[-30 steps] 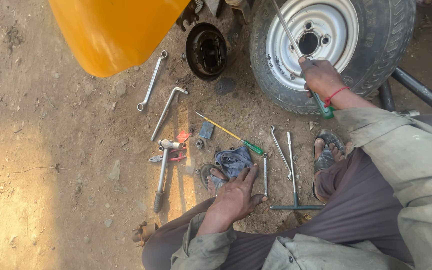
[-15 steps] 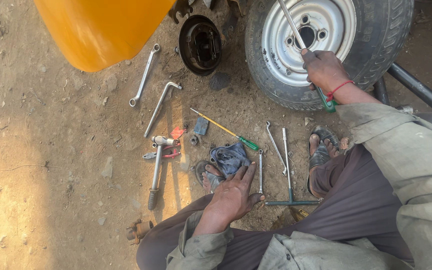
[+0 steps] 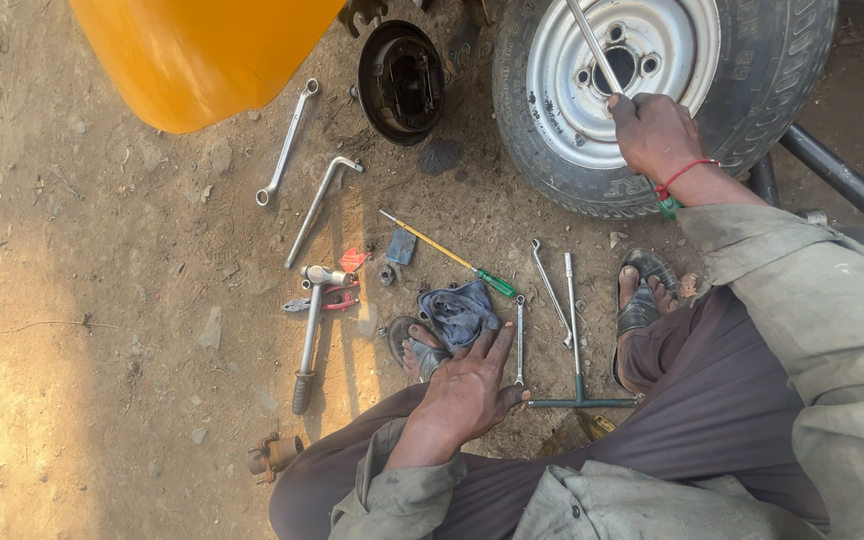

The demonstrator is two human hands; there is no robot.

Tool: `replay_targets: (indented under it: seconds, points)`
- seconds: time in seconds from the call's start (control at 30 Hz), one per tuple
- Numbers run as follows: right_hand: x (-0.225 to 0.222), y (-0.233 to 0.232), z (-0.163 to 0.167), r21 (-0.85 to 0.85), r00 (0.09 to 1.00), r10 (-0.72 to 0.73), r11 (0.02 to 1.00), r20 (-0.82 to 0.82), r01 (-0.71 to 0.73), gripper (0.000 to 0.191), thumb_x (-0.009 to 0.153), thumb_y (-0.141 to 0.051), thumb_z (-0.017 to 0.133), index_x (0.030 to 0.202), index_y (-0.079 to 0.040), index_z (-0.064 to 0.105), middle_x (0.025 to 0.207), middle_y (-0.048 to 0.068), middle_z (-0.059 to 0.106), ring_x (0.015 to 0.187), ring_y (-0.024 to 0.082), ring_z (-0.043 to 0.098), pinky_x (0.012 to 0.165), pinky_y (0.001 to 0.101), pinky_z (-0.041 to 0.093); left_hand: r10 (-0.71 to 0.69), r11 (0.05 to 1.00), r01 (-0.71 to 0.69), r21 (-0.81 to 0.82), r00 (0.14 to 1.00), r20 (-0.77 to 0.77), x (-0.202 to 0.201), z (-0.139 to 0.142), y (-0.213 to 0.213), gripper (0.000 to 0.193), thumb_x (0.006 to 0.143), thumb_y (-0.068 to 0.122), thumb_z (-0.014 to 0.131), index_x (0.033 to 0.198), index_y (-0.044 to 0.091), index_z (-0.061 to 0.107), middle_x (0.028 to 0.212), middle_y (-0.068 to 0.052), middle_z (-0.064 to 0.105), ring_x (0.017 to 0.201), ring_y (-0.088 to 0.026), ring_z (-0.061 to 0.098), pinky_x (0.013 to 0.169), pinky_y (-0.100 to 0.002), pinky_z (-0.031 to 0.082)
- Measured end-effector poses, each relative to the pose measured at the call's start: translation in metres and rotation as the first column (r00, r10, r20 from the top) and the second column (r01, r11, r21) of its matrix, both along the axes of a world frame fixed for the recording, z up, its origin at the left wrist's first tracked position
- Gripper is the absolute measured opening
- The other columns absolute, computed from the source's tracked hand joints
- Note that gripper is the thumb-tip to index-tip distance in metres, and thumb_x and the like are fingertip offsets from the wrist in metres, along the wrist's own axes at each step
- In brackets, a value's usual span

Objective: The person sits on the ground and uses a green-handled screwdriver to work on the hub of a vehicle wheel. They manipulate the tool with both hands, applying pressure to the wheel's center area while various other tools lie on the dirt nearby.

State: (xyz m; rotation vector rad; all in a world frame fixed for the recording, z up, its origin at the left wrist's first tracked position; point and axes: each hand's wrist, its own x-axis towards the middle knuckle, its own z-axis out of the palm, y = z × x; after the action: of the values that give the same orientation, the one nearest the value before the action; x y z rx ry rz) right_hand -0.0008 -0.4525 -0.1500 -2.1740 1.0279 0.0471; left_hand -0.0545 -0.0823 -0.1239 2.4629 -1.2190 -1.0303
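Note:
My right hand (image 3: pixel 657 135) is shut on a long screwdriver (image 3: pixel 592 45). Its metal shaft lies across the silver rim of the wheel (image 3: pixel 652 60) and its green handle end pokes out below my wrist. My left hand (image 3: pixel 467 390) rests flat on the dirt with fingers spread and holds nothing. Its fingertips touch a blue cloth (image 3: pixel 457 310) and lie next to a small spanner (image 3: pixel 519 340). A T-handle wrench (image 3: pixel 577 350) lies just right of that hand.
Tools lie scattered on the dirt: a ring spanner (image 3: pixel 287 140), an L-shaped wrench (image 3: pixel 320 208), a yellow-shafted screwdriver (image 3: pixel 447 255), a hammer-like tool (image 3: pixel 307 335) and red pliers (image 3: pixel 332 300). A brake drum (image 3: pixel 402 80) sits beside an orange body panel (image 3: pixel 202 50). My sandalled feet (image 3: pixel 642 295) flank the tools.
The view has drifted slightly. Both hands stay about where they were: the right on the screwdriver at the wheel, the left flat on the ground.

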Motion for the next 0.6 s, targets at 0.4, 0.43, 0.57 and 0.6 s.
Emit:
replay_targets:
  seconds: [0.4,0.43,0.57,0.6]
  points:
    - [-0.004,0.003,0.002,-0.072,0.996,0.094,0.993,-0.002,-0.094,0.053,0.109,-0.041,0.046,0.102,0.004,0.072,0.094,0.032,0.069,0.097,0.05,0.068,0.094,0.0545,0.05,-0.032,0.998,0.033,0.059,0.999,-0.024,-0.002,0.008,-0.008,0.091,0.09,0.044,0.072,0.16,0.01,0.026,0.155,-0.026,0.039,0.135,-0.045,0.049,0.106,-0.052,0.044]
    - [-0.004,0.004,0.003,-0.067,0.995,0.1,0.993,0.006,-0.099,0.052,0.109,-0.041,0.045,0.102,0.004,0.071,0.095,0.033,0.069,0.096,0.05,0.068,0.094,0.0544,0.05,-0.035,0.998,0.036,0.052,0.999,-0.025,-0.001,0.009,-0.009,0.091,0.09,0.044,0.072,0.16,0.01,0.026,0.155,-0.026,0.04,0.135,-0.045,0.049,0.107,-0.052,0.044]
    - [-0.006,0.005,0.007,-0.093,0.99,0.137,0.986,0.015,-0.135,0.054,0.11,-0.04,0.045,0.1,0.005,0.072,0.087,0.032,0.069,0.091,0.05,0.068,0.092,0.0545,0.051,-0.038,0.996,0.041,0.074,0.999,-0.037,0.0,0.014,-0.013,0.091,0.089,0.044,0.072,0.16,0.012,0.025,0.155,-0.026,0.04,0.134,-0.045,0.049,0.107,-0.052,0.043]
    - [-0.006,0.005,0.01,-0.08,0.99,0.139,0.987,0.006,-0.138,0.055,0.11,-0.04,0.045,0.099,0.006,0.072,0.084,0.032,0.069,0.088,0.05,0.069,0.091,0.0543,0.052,-0.038,0.997,0.04,0.064,0.999,-0.034,0.0,0.015,-0.014,0.091,0.089,0.044,0.072,0.16,0.012,0.025,0.155,-0.026,0.04,0.134,-0.044,0.05,0.107,-0.051,0.043]
